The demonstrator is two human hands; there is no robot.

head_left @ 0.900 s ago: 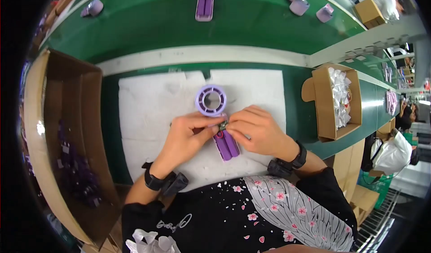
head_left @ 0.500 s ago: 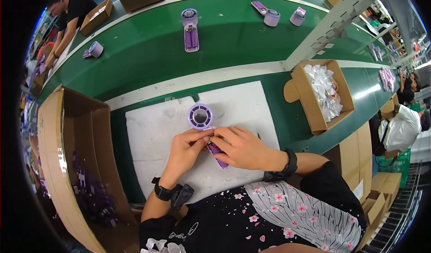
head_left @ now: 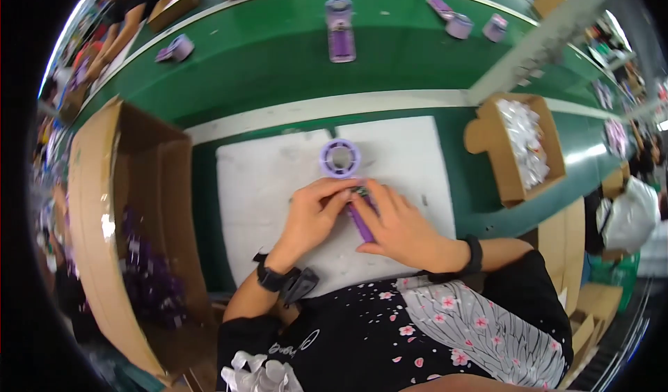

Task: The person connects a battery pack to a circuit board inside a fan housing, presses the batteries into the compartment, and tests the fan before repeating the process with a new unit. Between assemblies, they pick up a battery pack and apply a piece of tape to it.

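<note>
A lilac handheld device with a ring-shaped head (head_left: 339, 158) lies on a white foam mat (head_left: 257, 183) in front of me, its handle toward me. My left hand (head_left: 311, 218) pinches the top of the handle, just below the head, with thumb and fingertips. From the other side my right hand (head_left: 410, 233) grips the same handle, fingers along its purple part. Between the fingertips shows a small dark green part, perhaps a circuit board. The fingers hide most of the handle.
At left stands a tall carton (head_left: 94, 232) with many purple parts inside. A smaller cardboard box (head_left: 515, 197) of white pieces is at right. Beyond a white rail (head_left: 292, 117), similar lilac devices (head_left: 341, 40) lie on a green belt (head_left: 257, 58). A metal post (head_left: 536, 44) rises at right.
The whole view has shifted, so the scene sits farther right. My right hand's fingers now reach more along the handle, and the green part shows between my fingertips.
</note>
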